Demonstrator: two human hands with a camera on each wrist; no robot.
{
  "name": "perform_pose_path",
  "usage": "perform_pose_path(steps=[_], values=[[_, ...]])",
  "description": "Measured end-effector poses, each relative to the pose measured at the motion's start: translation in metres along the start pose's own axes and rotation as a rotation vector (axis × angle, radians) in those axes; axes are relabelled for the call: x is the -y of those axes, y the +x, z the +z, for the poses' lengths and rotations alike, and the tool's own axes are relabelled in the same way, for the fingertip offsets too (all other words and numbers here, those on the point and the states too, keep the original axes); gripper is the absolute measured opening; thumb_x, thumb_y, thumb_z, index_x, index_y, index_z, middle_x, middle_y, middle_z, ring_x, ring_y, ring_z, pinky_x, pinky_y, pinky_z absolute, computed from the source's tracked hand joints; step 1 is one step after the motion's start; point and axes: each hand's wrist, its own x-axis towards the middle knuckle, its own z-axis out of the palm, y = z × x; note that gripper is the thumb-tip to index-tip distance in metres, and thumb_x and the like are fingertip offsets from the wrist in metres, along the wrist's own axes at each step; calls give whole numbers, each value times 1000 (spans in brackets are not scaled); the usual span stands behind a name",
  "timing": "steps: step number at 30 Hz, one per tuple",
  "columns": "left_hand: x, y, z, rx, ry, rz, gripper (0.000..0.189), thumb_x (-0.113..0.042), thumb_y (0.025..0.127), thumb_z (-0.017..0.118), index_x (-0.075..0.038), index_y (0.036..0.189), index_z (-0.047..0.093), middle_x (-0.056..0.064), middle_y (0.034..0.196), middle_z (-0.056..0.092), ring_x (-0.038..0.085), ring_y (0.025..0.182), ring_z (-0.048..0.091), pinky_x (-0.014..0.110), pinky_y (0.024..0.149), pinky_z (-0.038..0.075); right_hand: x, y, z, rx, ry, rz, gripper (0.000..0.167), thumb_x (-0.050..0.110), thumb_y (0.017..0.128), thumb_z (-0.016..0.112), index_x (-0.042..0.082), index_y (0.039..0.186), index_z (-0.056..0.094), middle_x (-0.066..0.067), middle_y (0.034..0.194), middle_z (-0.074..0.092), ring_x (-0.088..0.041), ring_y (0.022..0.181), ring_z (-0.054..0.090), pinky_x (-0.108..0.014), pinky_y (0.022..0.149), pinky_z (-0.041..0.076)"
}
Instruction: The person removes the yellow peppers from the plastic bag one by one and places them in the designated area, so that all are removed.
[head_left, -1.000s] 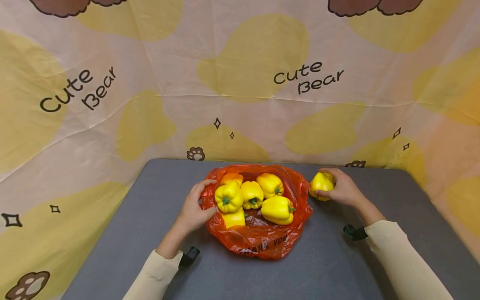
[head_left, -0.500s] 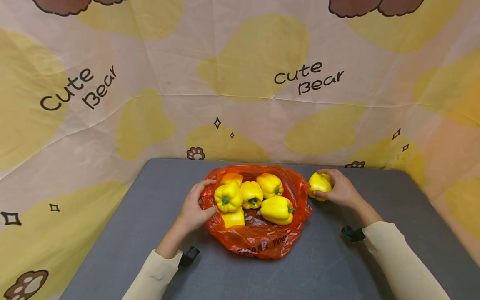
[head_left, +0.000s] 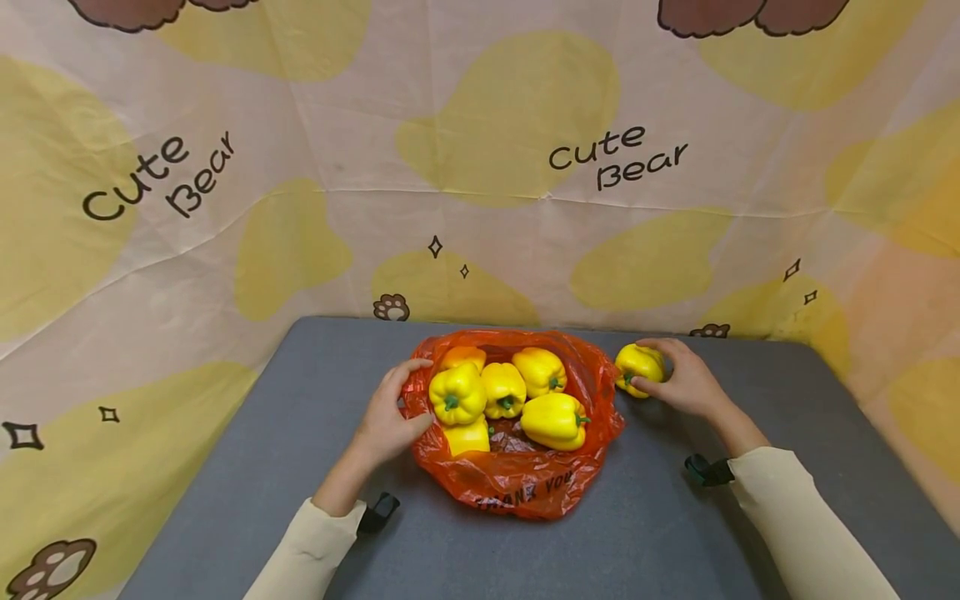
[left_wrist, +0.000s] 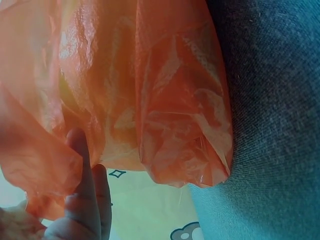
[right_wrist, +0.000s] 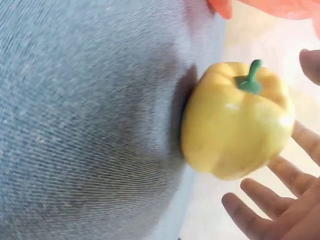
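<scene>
A red plastic bag (head_left: 517,492) printed "THANK YOU" lies spread wide, with several yellow bell peppers (head_left: 555,421) inside. At its left rim, my left hand (head_left: 386,421) holds the plastic between thumb and fingers; in the left wrist view the fingers (left_wrist: 82,205) reach behind a fold of it. One more yellow bell pepper (right_wrist: 237,125) rests on the table just right of the bag, its green stem showing. Around it, my right hand (head_left: 686,383) is spread; in the right wrist view the thumb (right_wrist: 311,65) stands apart from the pepper and the fingers lie loosely beside it.
Everything stands on a grey table (head_left: 300,467), its back edge close to a printed cloth backdrop (head_left: 487,125). An orange-toned pepper (head_left: 463,358) sits at the back left inside the bag. Dark straps (head_left: 378,512) circle both wrists.
The pepper at the right has shifted slightly left and turned, so its stem now faces forward. My right hand's grip has loosened from it. The left hand stays at the bag's rim.
</scene>
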Motion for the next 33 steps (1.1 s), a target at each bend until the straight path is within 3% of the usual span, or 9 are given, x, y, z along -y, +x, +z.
perform_pose_path(steps=[7, 17, 26, 33], values=[[0, 0, 0, -2, 0, -6, 67, -3, 69, 73, -18, 131, 51, 16, 127, 49, 33, 110, 53, 44, 83, 54, 15, -6, -11, -17, 3, -10, 63, 38, 85, 70, 10, 138, 49, -20, 141, 47, -42, 126, 44, -61, 92, 41], [-1, 0, -1, -14, 2, 18, 67, -5, 68, 73, -16, 131, 52, 17, 125, 51, 33, 108, 54, 44, 83, 54, 43, -14, -21, -53, 78, -54, 63, 30, 84, 71, 12, 139, 48, -17, 142, 47, -41, 123, 47, -61, 89, 46], [-1, 0, 2, -14, 32, 17, 67, -7, 68, 73, -17, 131, 52, 18, 126, 51, 33, 108, 53, 44, 83, 54, 73, -20, -23, -108, 176, -153, 60, 23, 80, 75, 12, 135, 53, -15, 134, 54, -43, 118, 53, -59, 87, 49], [-1, 0, 2, -11, 18, 16, 68, -5, 69, 74, -18, 131, 51, 18, 124, 50, 34, 108, 54, 45, 82, 55, 97, -24, -18, -77, 208, -212, 60, 19, 79, 76, 16, 134, 53, -11, 134, 55, -38, 118, 54, -58, 87, 50]])
